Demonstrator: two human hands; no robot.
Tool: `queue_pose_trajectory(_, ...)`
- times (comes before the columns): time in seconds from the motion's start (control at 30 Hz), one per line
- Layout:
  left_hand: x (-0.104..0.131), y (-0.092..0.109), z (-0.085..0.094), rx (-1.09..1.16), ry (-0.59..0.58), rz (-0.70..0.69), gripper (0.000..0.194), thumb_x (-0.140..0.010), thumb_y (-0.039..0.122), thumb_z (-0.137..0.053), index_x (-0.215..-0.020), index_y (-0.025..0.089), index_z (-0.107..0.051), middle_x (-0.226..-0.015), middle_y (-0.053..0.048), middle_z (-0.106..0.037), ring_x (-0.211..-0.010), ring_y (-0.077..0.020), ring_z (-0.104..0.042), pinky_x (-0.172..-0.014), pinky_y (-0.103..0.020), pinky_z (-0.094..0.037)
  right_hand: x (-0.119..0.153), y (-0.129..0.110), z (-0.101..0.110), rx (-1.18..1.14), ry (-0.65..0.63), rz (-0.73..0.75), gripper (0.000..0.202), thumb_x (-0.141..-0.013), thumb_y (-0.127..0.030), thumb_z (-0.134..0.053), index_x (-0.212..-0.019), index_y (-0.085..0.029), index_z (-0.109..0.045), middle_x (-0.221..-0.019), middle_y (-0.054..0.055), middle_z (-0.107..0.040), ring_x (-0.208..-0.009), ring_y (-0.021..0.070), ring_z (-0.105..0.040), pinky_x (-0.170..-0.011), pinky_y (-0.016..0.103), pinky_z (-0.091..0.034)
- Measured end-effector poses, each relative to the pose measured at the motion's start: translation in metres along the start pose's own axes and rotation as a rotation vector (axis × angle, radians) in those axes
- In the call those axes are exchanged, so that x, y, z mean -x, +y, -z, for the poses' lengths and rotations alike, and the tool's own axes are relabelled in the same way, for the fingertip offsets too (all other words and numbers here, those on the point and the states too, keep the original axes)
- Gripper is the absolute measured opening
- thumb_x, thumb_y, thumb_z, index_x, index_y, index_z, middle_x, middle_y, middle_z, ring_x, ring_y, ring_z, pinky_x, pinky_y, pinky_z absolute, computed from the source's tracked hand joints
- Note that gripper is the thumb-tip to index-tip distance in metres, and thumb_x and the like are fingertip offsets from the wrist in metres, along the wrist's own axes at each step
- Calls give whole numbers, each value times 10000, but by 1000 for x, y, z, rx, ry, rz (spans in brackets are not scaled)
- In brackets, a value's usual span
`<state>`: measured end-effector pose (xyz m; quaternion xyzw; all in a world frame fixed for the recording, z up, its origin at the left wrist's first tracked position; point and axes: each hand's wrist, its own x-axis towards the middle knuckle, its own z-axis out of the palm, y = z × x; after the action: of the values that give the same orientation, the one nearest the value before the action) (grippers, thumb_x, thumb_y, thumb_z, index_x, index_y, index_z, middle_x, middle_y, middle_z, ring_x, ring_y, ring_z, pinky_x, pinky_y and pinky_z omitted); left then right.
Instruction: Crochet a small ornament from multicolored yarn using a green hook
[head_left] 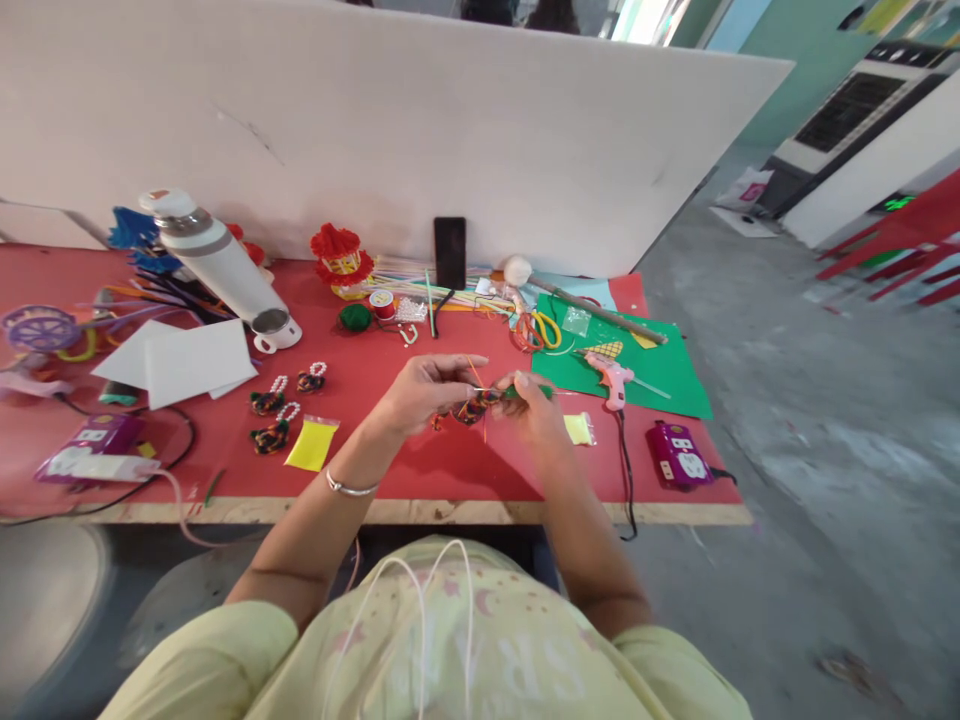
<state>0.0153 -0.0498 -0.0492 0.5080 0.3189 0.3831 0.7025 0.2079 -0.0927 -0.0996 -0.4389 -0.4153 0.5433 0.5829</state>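
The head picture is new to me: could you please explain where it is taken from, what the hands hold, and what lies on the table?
There is no machine here: a person works bare-handed. The camera is worn on their head, looking forward and down. The left hand holds a multicoloured yarn-like piece; the right hand holds a green-handled tool against it. On the red-covered table lie three beaded pieces and a pink glue gun on a green sheet. Farther back are a white flask and a black phone.
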Motion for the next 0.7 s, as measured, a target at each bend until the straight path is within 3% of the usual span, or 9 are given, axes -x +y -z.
queue_pose_trajectory(0.2,0,9,3,-154,36,-56,406,-629,127,-845,-1033,161,-858,-735,-37,-751,-549,-94,-578,-484,-210,-405,-5,-25,14,14,-155,-20,327,-816,-547,-792,-781,-222,-786,-744,26,-787,-596,190,-747,-632,364,-652)
queue_pose_trajectory(0.43,0,2,-3,-311,195,-162,399,-625,152,-829,-1021,108,-854,-720,-49,-771,-594,-130,-640,-582,-245,-509,0,-42,18,235,-218,125,319,-962,-487,-666,-886,-208,-801,-833,47,-816,-693,200,-802,-712,350,-684)
queue_pose_trajectory(0.5,0,-2,-7,-358,260,-190,419,-643,173,-832,-1055,98,-846,-705,-37,-759,-575,-116,-614,-571,-235,-486,4,-40,16,402,-185,266,304,-1009,-444,-609,-956,-213,-800,-873,51,-827,-756,198,-812,-747,338,-688)
queue_pose_trajectory(0.6,-1,-2,-13,-296,328,-206,459,-636,170,-847,-1089,99,-833,-663,-4,-718,-544,-87,-563,-538,-210,-434,12,-26,9,731,-62,649,193,-1011,-321,-633,-1090,-238,-789,-1062,74,-842,-977,210,-816,-908,349,-678)
queue_pose_trajectory(0.7,-2,2,-15,-7,246,-81,442,-622,176,-873,-1057,113,-828,-579,39,-619,-440,-33,-397,-439,-185,-284,20,-6,2,901,52,980,319,-962,-201,-706,-1273,-272,-726,-1260,104,-804,-1171,235,-779,-1032,376,-647)
